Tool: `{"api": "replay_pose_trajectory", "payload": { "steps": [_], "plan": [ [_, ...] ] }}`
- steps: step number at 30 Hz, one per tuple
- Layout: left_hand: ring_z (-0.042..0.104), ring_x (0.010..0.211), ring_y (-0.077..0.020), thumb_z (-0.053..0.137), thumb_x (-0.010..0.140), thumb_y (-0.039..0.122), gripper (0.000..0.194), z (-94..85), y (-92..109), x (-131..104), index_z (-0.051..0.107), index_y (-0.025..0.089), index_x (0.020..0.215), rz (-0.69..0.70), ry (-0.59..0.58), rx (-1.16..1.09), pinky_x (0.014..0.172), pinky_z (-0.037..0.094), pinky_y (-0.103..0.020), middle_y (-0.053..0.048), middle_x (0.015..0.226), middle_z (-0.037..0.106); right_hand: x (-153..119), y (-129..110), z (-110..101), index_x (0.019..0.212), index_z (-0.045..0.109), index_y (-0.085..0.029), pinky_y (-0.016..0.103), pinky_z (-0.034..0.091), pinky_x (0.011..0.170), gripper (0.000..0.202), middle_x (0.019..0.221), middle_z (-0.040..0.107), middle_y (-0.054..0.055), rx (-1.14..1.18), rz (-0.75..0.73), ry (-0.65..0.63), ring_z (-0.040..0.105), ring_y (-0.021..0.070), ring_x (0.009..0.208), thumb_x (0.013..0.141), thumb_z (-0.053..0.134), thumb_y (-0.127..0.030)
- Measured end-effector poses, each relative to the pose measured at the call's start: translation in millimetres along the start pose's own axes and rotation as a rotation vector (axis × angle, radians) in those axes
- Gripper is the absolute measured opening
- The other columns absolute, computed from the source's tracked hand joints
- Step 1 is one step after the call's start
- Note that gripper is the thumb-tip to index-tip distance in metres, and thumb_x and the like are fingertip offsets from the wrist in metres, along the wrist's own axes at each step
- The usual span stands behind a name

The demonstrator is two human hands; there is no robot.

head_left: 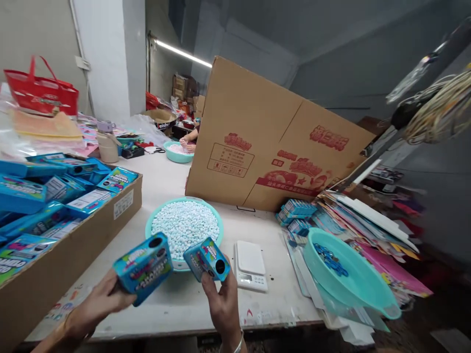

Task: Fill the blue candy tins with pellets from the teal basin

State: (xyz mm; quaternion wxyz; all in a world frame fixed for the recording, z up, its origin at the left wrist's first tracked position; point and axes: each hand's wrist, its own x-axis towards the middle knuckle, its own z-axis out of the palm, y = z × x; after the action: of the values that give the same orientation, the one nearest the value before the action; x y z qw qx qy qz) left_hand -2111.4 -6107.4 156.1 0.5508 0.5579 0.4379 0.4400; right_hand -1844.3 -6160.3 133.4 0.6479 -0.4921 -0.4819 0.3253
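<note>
My left hand [106, 296] grips a blue printed candy box [145, 267], held tilted above the table at the left. In my right hand [222, 299] is a second, smaller-looking blue candy box [206, 260], pinched between thumb and fingers. Behind both boxes sits a round turquoise basin [147, 228] full of small pale blue and white candies [186, 223]. The two boxes overlap its near rim in view; whether they touch it I cannot tell. A white digital scale [250, 264] lies just right of my right hand.
A cardboard carton [99, 235] full of blue boxes stands left. A large cardboard panel [272, 142] rises behind the basin. At right, a turquoise tub [353, 289] holds blue bits beside stacked papers [371, 220]. Another person's hands [189, 142] are over a far basin [178, 156].
</note>
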Motion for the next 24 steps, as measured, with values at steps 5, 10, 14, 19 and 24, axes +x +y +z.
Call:
{"api": "replay_pose_trajectory", "payload": {
  "steps": [5,10,14,19,24],
  "plan": [
    [0.062,0.124,-0.0458,0.079,0.062,0.052,0.063,-0.8,-11.5,1.5,0.075,0.021,0.116,-0.220,-0.003,-0.374,0.102,0.057,-0.053,-0.011,0.123,0.076,0.3,-13.3,15.7,0.151,0.043,-0.022,0.040,0.052,0.106,0.059,0.137,0.064,0.012,0.050,0.076,-0.117,0.063,0.0258,0.123,0.097,0.062,-0.041],
    [0.041,0.147,-0.0410,0.075,0.073,0.061,0.072,35.6,-9.0,-18.2,0.064,0.022,0.133,-0.189,0.207,0.055,0.117,0.044,-0.047,-0.009,0.144,0.062,-22.4,1.8,55.6,0.159,0.032,-0.024,0.044,0.038,0.120,0.065,0.154,0.051,0.012,0.115,0.122,-0.157,0.048,0.0265,0.143,0.103,0.046,-0.053],
    [0.041,0.148,-0.0349,0.065,0.082,0.064,0.081,43.3,-6.2,-23.6,0.043,0.029,0.152,-0.081,0.141,0.078,0.118,0.043,-0.043,-0.007,0.158,0.049,-37.7,15.3,81.3,0.163,0.025,-0.024,0.047,0.028,0.126,0.090,0.164,0.036,0.013,0.188,0.074,-0.233,0.037,0.0308,0.150,0.092,0.045,-0.075],
    [0.056,0.136,-0.0366,0.081,0.068,0.060,0.092,11.1,-13.3,-10.1,0.051,0.028,0.148,-0.066,0.087,0.172,0.111,0.050,-0.042,-0.010,0.147,0.061,-5.5,-0.8,83.1,0.165,0.013,-0.019,0.047,0.041,0.117,0.109,0.148,0.057,0.014,0.208,0.082,-0.403,0.053,0.0324,0.138,0.085,0.058,-0.077],
    [0.075,0.099,-0.0382,0.090,0.043,0.071,0.112,16.0,-3.6,-1.4,0.056,0.020,0.137,-0.165,0.151,-0.012,0.085,0.064,-0.042,-0.014,0.115,0.077,8.2,-5.1,83.6,0.165,0.017,-0.020,0.051,0.029,0.124,0.102,0.158,0.045,0.013,0.049,0.041,-0.450,0.035,0.0344,0.151,0.087,0.060,-0.069]
  ]
}}
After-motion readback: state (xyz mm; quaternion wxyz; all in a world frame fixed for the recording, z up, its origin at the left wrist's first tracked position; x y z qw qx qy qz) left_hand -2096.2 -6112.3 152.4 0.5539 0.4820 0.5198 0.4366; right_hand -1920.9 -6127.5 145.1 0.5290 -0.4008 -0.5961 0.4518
